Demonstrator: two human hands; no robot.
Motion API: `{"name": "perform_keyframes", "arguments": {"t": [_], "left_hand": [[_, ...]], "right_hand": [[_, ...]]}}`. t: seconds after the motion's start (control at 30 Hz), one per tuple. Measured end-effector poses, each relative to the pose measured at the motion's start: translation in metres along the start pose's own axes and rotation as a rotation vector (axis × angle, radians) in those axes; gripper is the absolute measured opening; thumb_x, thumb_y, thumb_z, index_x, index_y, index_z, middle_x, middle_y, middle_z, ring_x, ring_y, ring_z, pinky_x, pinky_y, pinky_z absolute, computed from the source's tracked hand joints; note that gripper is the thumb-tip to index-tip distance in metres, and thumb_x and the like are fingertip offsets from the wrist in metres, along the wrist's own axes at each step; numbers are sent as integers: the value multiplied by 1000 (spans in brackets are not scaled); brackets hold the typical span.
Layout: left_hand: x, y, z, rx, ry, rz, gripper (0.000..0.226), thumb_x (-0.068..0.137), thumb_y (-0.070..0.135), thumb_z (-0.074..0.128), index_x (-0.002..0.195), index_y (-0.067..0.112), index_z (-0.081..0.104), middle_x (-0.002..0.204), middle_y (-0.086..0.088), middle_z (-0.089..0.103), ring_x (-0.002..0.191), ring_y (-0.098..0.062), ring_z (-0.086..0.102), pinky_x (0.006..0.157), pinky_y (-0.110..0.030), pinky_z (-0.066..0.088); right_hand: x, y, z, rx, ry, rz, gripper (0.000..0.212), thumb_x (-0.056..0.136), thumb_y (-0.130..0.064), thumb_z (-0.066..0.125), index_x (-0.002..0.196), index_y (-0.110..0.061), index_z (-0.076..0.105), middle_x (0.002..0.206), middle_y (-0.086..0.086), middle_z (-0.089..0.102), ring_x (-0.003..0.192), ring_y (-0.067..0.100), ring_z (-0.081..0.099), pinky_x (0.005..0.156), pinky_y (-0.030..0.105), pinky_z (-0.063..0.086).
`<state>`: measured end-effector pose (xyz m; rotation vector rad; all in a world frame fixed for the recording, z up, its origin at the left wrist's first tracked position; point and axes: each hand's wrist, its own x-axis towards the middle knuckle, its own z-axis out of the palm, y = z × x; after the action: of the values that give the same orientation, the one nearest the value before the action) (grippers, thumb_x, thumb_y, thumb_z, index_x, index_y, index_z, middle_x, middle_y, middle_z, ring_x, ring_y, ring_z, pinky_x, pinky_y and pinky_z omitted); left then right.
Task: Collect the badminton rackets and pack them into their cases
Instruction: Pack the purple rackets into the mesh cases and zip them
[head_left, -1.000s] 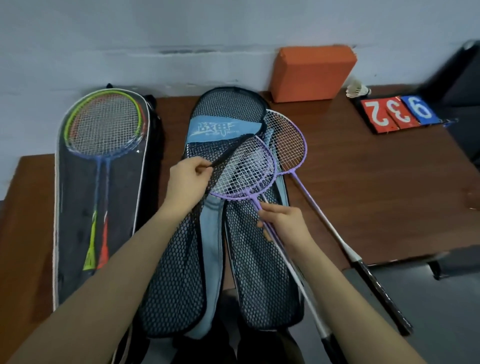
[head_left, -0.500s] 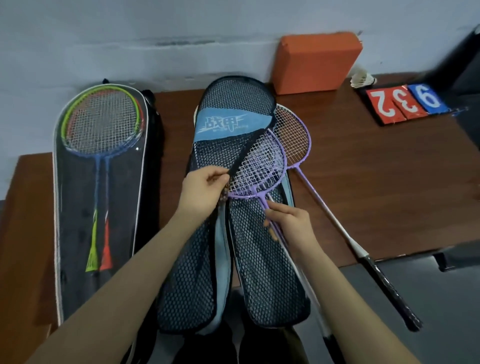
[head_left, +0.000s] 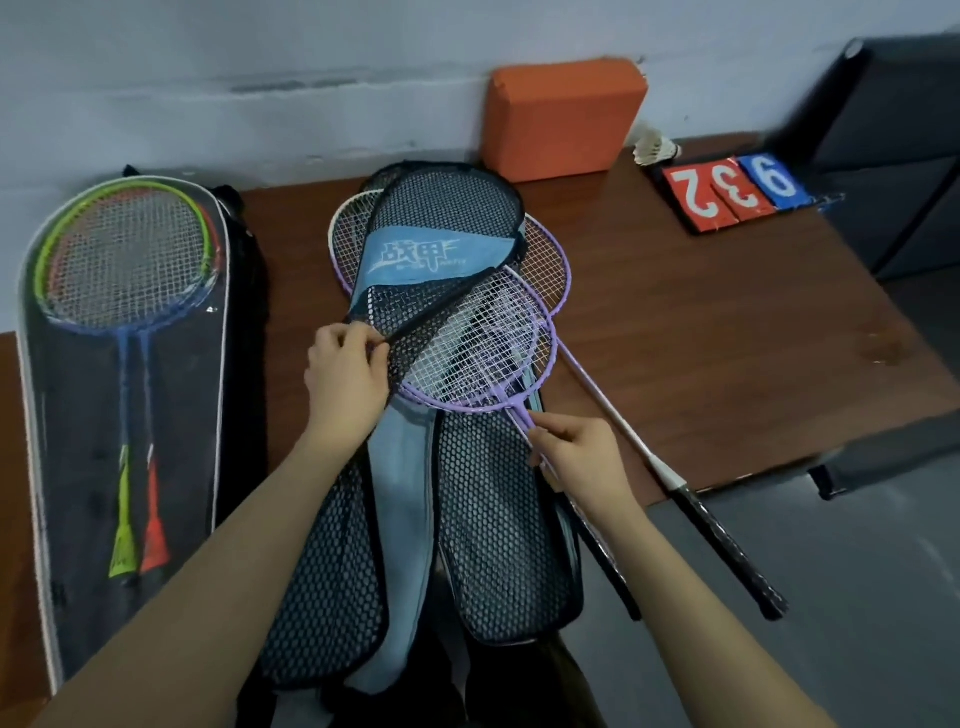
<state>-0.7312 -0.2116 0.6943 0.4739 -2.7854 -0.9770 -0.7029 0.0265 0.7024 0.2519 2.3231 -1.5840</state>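
Racket (head_left: 478, 358) head half under the mesh case (head_left: 447, 234) flap; right hand (head_left: 576, 457) pinches its shaft, left hand (head_left: 345, 374) pinches the flap edge. Shaft runs toward the right hand; case mouth lies up-left, on the desk (head_left: 727, 338).

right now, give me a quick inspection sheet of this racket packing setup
surface: brown wooden table, worn spot at right
job's things: mesh racket case open; purple racket head at its opening; second purple racket beside it; clear case holds green, orange and blue rackets
clutter: orange foam block, shuttlecock, score cards
grippers: left hand pinches the case's opening edge; right hand pinches the purple racket's shaft
cables: nothing seen
surroundings: pale wall, dark cabinet at right
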Motion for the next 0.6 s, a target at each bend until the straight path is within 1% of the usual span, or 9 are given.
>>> {"name": "perform_keyframes", "arguments": {"t": [0.03,0.1,0.2,0.3,0.37,0.43,0.5,0.53,0.6], "left_hand": [[-2,-4,-1,-50,-35,-12,14,94,20,49,103,11,55,113,-12,47,99,-21,45,88,-34,37],[-8,-10,-3,-114,-101,-28,14,95,23,47,101,11,52,107,-7,45,83,-10,41,77,-22,29],[-9,-15,-5,-105,-104,-33,16,96,22,45,98,7,52,99,-7,46,81,-13,41,66,-16,24],[-6,-15,-7,-117,-94,-61,17,96,19,45,98,4,54,95,-7,47,82,-17,44,66,-20,26],[-10,-11,-8,-139,-90,-26,15,95,17,48,94,5,58,94,-5,47,83,-16,44,74,-25,32],[-18,-2,-8,-101,-47,44,13,93,18,52,92,10,62,95,0,45,92,-16,39,81,-27,29],[-24,12,-7,-86,-22,109,11,91,20,57,90,12,65,96,2,44,96,-17,36,82,-25,26],[-26,21,-7,-145,-42,121,10,90,19,57,88,12,64,94,0,46,92,-16,40,80,-22,29],[-27,40,-9,-310,-112,93,11,92,16,55,84,11,60,89,-6,53,79,-10,47,69,-10,34]], "right_hand": [[0,1,-2,6,-5,3,24,88,-11,58,89,-28,75,53,0,60,42,10,43,48,25,36],[1,1,-4,-13,-3,-3,30,87,-11,58,78,-36,73,53,0,61,41,10,41,49,27,35],[4,-4,-3,-42,3,-35,24,86,-9,58,94,-24,75,53,-1,60,39,3,38,48,23,32],[8,-11,0,-63,1,-67,23,87,-9,57,101,-17,73,56,2,61,39,4,34,48,25,30],[11,-16,1,-55,4,-81,23,87,-9,57,102,-17,73,56,3,61,39,6,35,49,26,31],[14,-22,2,-46,1,-83,24,86,-8,56,101,-17,73,56,4,59,39,8,35,48,25,31],[18,-28,3,-63,-9,-96,25,86,-6,54,99,-15,73,54,4,57,39,8,34,46,25,30],[20,-30,4,-84,-13,-106,25,87,-6,54,100,-15,73,55,4,57,38,7,34,46,23,30],[22,-29,7,-99,-18,-88,24,88,-8,55,105,-15,71,57,2,59,35,3,37,41,19,31]]}}
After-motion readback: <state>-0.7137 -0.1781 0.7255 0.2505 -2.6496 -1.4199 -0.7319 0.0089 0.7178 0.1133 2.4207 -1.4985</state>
